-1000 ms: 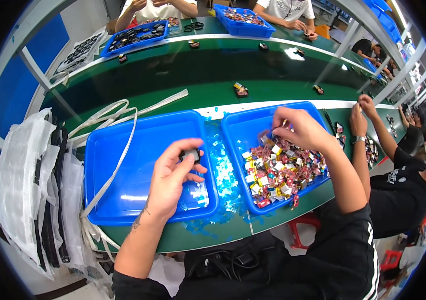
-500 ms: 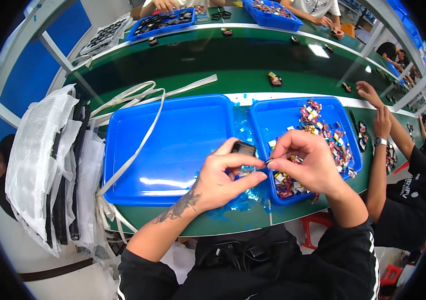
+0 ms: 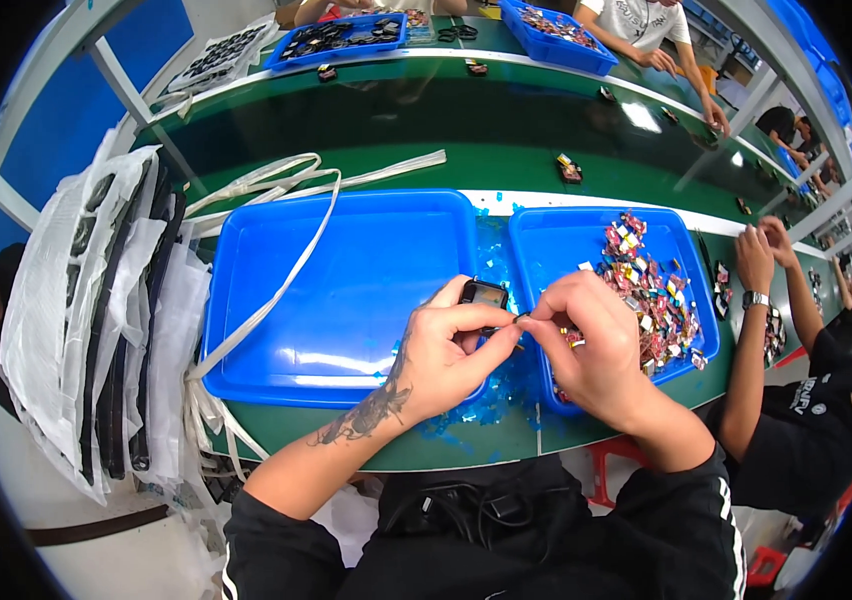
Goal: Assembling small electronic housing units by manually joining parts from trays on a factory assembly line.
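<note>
My left hand (image 3: 451, 350) is closed around a small black device casing (image 3: 487, 294) with a grey, screen-like window; its lower part is hidden behind my fingers. My left thumb and forefinger also meet at a tiny dark piece (image 3: 519, 319). The fingertips of my right hand (image 3: 591, 335) pinch at that same piece, nearly touching the left fingertips. What kind of piece it is, I cannot make out. Both hands hover over the gap between two blue trays. Beyond my right hand, the right tray (image 3: 538, 222) holds a heap of small wrapped red, white and yellow parts (image 3: 649, 300).
At left is a wide blue tray (image 3: 346, 205), crossed by a white strap (image 3: 296, 265). Blue film scraps (image 3: 491, 400) litter the green table. White-wrapped stacked sheets (image 3: 51, 320) stand at far left. A green belt (image 3: 396, 110) carries small devices (image 3: 569, 168). A co-worker's arms (image 3: 758, 310) are at right.
My right hand has shifted left and closer to my left fingertips, and the casing has tilted slightly. The right co-worker's hands have come together, and a person across the belt has reached toward it.
</note>
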A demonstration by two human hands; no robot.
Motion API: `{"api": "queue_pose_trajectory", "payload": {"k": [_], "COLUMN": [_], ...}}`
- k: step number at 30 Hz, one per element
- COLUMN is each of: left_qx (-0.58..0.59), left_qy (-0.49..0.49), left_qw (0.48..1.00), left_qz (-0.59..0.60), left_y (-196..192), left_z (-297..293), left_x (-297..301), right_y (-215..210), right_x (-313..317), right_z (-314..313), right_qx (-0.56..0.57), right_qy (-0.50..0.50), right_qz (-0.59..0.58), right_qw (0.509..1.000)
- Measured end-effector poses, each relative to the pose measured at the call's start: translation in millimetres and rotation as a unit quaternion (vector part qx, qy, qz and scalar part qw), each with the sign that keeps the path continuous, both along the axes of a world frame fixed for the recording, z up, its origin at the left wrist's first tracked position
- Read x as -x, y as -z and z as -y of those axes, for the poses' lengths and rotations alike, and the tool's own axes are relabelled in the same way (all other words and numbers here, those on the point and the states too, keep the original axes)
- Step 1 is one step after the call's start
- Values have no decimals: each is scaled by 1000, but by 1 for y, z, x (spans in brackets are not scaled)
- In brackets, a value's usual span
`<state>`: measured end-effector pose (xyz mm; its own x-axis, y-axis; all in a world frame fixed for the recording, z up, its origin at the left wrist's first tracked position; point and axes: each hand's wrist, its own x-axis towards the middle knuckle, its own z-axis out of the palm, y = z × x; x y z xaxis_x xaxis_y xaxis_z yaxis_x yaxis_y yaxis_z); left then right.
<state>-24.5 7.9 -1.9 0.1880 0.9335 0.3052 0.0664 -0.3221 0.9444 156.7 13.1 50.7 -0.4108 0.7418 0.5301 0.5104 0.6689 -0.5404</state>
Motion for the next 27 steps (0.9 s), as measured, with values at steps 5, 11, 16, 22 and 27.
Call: {"api": "queue_pose_trajectory", "payload": {"k": [5, 11, 16, 22, 27], "left_qx": [10, 29, 136, 212, 213], "left_qy": [0, -7, 62, 136, 127], "left_qw": [1000, 1000, 984, 949, 955], "left_qz": [0, 10, 98, 188, 162], "left_y": [2, 2, -4, -7, -7], "left_z": [1, -2, -6, 1, 0], "left_x": [-1, 1, 2, 0, -1], "right_y": [5, -6, 0, 7, 17], "right_x": [0, -11, -26, -14, -18], "right_z": [0, 5, -4, -9, -6], "right_qx": [98, 152, 168, 321, 370], "right_qy": [21, -38, -29, -77, -73], "right_qz": [-39, 8, 113, -195, -246], "right_qw": [994, 988, 979, 924, 893]}}
